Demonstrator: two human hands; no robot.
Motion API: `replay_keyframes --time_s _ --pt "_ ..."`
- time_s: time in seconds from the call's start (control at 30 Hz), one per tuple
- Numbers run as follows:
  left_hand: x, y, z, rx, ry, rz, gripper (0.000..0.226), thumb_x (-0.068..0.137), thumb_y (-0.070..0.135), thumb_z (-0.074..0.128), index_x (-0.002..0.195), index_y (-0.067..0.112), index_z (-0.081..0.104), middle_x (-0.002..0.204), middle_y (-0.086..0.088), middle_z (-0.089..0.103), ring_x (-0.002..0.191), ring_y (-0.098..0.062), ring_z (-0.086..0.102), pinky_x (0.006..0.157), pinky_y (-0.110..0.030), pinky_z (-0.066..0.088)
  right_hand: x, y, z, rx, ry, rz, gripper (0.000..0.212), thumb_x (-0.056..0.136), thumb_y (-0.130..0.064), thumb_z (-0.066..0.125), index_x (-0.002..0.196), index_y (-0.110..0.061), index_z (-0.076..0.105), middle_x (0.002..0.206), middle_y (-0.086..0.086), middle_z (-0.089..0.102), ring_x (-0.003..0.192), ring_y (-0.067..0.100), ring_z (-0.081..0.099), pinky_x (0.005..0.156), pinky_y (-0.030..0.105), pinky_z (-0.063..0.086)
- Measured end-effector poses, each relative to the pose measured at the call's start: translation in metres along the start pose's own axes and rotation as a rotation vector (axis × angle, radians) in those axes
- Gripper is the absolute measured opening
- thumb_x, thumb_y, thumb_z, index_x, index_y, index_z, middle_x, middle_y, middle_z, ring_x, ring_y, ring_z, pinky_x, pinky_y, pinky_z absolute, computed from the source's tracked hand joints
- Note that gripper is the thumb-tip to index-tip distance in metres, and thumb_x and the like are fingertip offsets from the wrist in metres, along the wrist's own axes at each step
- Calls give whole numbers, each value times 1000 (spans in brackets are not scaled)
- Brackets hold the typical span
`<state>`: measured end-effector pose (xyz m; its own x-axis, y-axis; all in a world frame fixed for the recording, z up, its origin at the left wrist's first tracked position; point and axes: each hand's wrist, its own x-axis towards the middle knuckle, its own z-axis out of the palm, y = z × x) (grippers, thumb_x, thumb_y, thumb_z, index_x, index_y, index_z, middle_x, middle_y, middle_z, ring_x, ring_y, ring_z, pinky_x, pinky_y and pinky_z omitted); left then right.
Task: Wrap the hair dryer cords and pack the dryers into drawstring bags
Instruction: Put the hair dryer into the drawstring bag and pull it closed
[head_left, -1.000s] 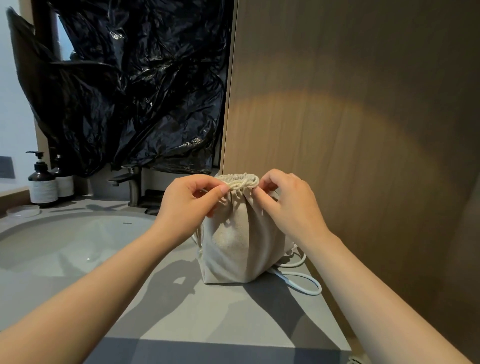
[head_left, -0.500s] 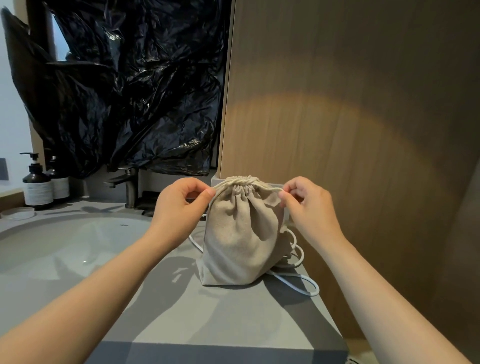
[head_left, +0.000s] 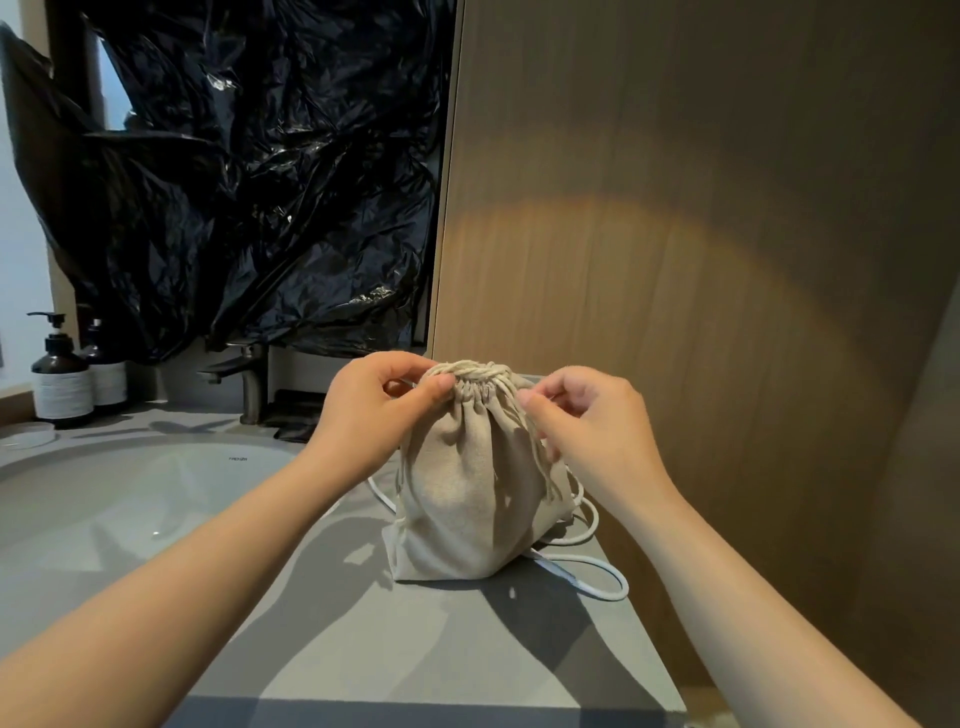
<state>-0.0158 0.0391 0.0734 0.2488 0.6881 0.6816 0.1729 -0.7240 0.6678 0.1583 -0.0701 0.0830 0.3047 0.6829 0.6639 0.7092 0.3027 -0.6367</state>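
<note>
A beige drawstring bag (head_left: 462, 499) stands upright on the grey counter (head_left: 426, 639), its neck gathered tight with the drawstring cord (head_left: 470, 373) lying across the top. My left hand (head_left: 371, 410) pinches the gathered neck at its left side. My right hand (head_left: 592, 431) pinches the cord at the right of the neck. A white cable (head_left: 597, 582) loops out from behind the bag at its lower right. The dryer itself is hidden.
A round sink basin (head_left: 119, 504) fills the counter's left, with a dark faucet (head_left: 249, 384) behind it. Two pump bottles (head_left: 62, 379) stand at far left. Crumpled black plastic (head_left: 249, 182) covers the mirror. A wooden panel (head_left: 675, 260) rises right behind the bag.
My hands pulled apart along the cord half a second ago, cinching the bag. They have now come back in to the gathered neck, and cord lies across the top.
</note>
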Motion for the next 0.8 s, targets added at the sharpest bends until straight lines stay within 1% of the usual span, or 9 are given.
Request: replay_keyframes --time_s 0.1,0.23,0.37,0.43,0.5,0.6,0.67,0.73,0.8 --pt "-2 -1 0 -36 -11 -9 10 85 30 71 92 26 76 83 9 74 80 -9 68 76 -33 57 0 -13 11 164 -134 176 23 92 -23 61 75 -11 72 65 5 71 58 14 68 52 21 52" --pt "-14 2 0 -267 -150 -47 18 85 14 71 100 22 75 94 5 77 91 -7 71 82 -25 56 19 -20 12 160 -61 365 44 90 -43 60 73 -4 69 66 12 69 59 22 68 61 31 60" --pt "-32 2 1 -449 -263 2 27 87 -1 64 113 7 70 106 -1 75 101 -11 70 87 -20 53 32 -19 3 36 -103 508 59 78 -61 65 84 -2 64 75 14 69 59 22 68 55 30 58" --pt "-39 2 3 -460 -311 8 30 89 -3 61 117 6 68 109 1 74 105 -9 68 88 -18 52 34 -16 -1 53 -141 539 70 67 -65 71 93 0 64 78 13 69 66 23 69 66 39 62" --pt "-45 3 5 -438 -370 8 30 91 -1 59 118 7 68 112 3 73 108 -6 65 89 -16 50 35 -16 -5 57 -204 574 82 58 -70 73 99 0 66 72 10 66 66 23 68 74 44 61" --pt "-49 2 6 -349 -439 14 31 93 7 59 122 15 67 118 10 70 113 -1 62 97 -19 48 37 -21 -10 -31 -293 558 80 57 -71 73 99 -3 67 80 10 68 76 22 69 77 41 61" --pt "-52 0 5 -301 -436 8 29 93 10 60 119 19 69 114 13 71 111 1 62 97 -19 48 39 -25 -12 -102 -325 523 68 60 -61 77 96 -4 68 86 7 68 81 19 68 77 38 61" --pt "-53 -1 4 -294 -391 -20 25 92 9 62 113 15 72 106 7 75 104 -5 67 92 -20 52 39 -26 -13 -192 -309 433 43 62 -47 77 79 -9 66 74 6 57 70 18 59 69 37 57" --pt "-55 -4 2 -319 -334 -69 19 90 6 64 106 10 74 96 -1 77 96 -16 71 87 -27 57 35 -25 -15 -301 -270 339 33 59 -42 71 68 -13 59 67 7 47 63 20 48 59 36 45"
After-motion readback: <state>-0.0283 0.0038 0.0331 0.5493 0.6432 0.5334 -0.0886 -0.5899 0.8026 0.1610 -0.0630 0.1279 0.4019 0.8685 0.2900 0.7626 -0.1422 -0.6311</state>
